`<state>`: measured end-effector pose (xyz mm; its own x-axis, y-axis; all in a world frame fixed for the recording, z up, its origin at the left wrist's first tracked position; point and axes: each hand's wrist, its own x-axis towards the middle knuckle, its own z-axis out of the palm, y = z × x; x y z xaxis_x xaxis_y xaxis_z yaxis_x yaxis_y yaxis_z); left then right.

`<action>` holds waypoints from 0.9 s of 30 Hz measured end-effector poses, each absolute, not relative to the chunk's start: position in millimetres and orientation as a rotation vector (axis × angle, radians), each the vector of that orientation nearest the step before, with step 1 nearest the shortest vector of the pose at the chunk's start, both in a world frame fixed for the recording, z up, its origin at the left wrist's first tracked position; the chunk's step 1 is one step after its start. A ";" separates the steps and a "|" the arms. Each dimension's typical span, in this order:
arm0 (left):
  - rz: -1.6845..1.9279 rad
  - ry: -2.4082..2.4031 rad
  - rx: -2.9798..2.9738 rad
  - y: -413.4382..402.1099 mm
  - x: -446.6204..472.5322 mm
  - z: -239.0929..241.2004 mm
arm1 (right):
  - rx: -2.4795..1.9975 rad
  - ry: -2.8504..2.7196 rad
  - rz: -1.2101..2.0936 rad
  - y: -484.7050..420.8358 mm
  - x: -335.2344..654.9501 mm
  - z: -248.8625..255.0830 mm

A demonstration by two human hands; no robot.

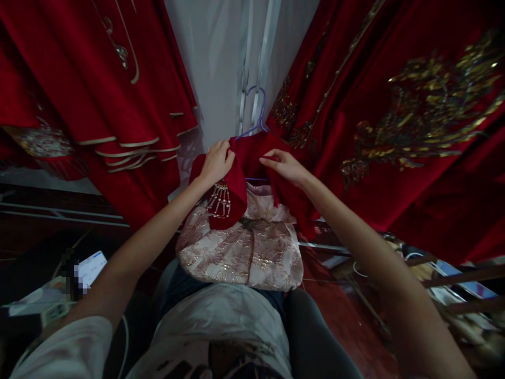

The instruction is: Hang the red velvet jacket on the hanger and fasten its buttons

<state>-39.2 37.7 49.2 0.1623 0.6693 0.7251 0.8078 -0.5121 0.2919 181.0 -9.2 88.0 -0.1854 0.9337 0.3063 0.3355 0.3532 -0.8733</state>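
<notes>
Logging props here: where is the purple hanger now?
In the head view, the purple hanger is above centre, slightly right, its hook by the metal rails, rising above the red garment.

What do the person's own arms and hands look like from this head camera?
The left hand and right hand are bare, with no glove or watch showing. The forearms are uncovered as well, with no cables or markings visible on them. The left sleeve is short, loose and pale; the right one is out of view.
</notes>
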 end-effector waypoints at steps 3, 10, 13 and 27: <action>-1.223 -1.451 -2.252 33.5 -43.1 47.9 | -1.054 -1.684 0.935 -3.8 137.4 79.1; -1.095 -1.301 -2.289 -12.3 -19.6 10.5 | -0.980 -1.691 0.922 -7.0 139.6 68.6; -1.128 -1.195 -2.517 -22.8 -5.4 4.9 | -0.999 -1.702 0.872 -11.7 148.1 66.3; -2.118 -1.285 -2.859 -3.1 1.6 45.3 | -0.832 -1.435 0.965 -35.3 148.0 51.5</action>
